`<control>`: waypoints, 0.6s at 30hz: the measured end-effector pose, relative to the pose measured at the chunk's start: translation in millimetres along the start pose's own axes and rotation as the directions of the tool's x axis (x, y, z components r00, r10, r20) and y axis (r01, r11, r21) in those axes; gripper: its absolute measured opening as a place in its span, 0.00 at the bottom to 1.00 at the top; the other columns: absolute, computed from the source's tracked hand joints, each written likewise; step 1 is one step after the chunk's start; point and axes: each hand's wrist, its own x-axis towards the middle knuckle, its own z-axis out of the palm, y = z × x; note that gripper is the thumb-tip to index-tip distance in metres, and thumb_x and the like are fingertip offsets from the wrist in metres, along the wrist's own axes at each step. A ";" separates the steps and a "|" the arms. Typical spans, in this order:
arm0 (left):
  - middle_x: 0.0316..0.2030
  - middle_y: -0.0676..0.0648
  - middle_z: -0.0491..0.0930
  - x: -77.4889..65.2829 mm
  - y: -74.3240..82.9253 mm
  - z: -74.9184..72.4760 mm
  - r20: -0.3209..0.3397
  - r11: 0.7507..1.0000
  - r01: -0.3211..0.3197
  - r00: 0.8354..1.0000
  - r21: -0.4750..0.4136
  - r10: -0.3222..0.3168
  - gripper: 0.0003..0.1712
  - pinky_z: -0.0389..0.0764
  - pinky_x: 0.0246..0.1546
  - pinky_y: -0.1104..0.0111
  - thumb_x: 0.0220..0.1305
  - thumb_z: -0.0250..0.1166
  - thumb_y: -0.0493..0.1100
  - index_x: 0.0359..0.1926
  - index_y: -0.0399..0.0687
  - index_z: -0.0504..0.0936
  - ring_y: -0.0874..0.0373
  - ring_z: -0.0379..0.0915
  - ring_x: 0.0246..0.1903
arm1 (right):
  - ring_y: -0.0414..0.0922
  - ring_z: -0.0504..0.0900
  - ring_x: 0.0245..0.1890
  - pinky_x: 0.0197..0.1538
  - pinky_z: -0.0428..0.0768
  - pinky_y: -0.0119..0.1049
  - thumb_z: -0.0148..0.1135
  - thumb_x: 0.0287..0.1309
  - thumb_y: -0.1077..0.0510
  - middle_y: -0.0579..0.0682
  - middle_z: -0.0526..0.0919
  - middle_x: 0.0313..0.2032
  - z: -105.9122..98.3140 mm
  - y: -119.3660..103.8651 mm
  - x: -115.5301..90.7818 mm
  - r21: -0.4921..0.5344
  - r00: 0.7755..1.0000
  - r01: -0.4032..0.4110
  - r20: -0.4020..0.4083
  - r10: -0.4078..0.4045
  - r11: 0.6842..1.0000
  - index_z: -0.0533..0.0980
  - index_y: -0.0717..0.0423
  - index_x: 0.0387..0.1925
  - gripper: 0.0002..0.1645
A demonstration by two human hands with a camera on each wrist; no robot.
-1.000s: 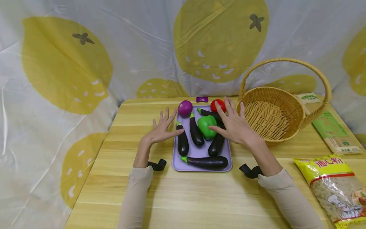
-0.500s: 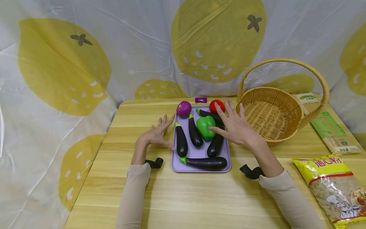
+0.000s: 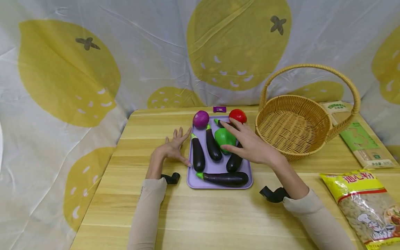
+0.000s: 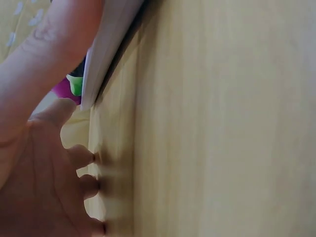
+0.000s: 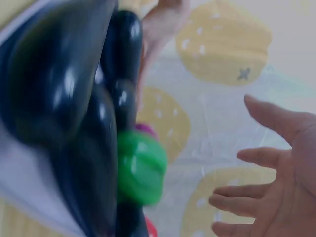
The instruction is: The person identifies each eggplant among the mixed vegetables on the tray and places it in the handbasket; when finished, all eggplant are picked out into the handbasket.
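Observation:
A lilac tray (image 3: 194, 182) holds several dark eggplants (image 3: 213, 144), a green bell pepper (image 3: 225, 138), a purple onion (image 3: 201, 119) and a red tomato (image 3: 238, 116). My left hand (image 3: 168, 149) is at the tray's left side, fingers spread, with the thumb and index fingertip right at the rim. In the left wrist view its fingertips (image 4: 89, 185) are down by the wood. Above the pepper and the eggplants on the right, my right hand (image 3: 253, 146) is held with fingers extended and thumb apart. Nothing is between its fingers in the right wrist view.
A wicker basket (image 3: 290, 132) with a tall handle stands right of the tray. Beside it lie a green-and-tan packet (image 3: 359, 139) and a yellow-topped food bag (image 3: 362, 205). A small purple packet (image 3: 219, 109) sits behind the tray. A lemon-print cloth (image 3: 140, 52) hangs at the back.
My left hand has drawn back from over the left eggplant to the tray's left rim. My right hand has moved left and closer to the pepper, uncovering the tomato.

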 end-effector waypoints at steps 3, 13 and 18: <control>0.79 0.33 0.15 -0.1 -1.4 0.5 0.001 1.000 -0.001 1.000 -0.001 0.001 0.86 0.17 0.74 0.32 0.41 0.87 0.56 0.83 0.61 0.28 0.37 0.06 0.79 | 0.63 0.68 0.73 0.73 0.67 0.67 0.64 0.70 0.41 0.60 0.62 0.76 7.7 -12.6 -0.2 0.069 1.000 0.004 0.010 -0.005 0.998 0.56 0.41 0.82 0.46; 0.79 0.35 0.14 1.1 -2.3 0.8 0.021 1.000 0.010 1.000 0.020 -0.011 0.84 0.17 0.74 0.33 0.43 0.85 0.59 0.83 0.64 0.29 0.38 0.05 0.79 | 0.45 0.85 0.42 0.47 0.86 0.40 0.66 0.69 0.48 0.58 0.86 0.45 53.1 -43.4 14.1 0.199 0.999 -0.038 0.031 0.032 0.979 0.68 0.57 0.75 0.38; 0.80 0.34 0.14 0.8 -1.9 0.7 0.021 1.000 0.013 1.000 0.013 -0.013 0.84 0.17 0.74 0.32 0.43 0.85 0.58 0.84 0.63 0.30 0.37 0.06 0.79 | 0.38 0.75 0.23 0.28 0.74 0.28 0.68 0.68 0.49 0.50 0.80 0.27 69.3 -49.8 25.2 0.200 0.996 -0.084 0.053 0.075 0.976 0.67 0.59 0.75 0.40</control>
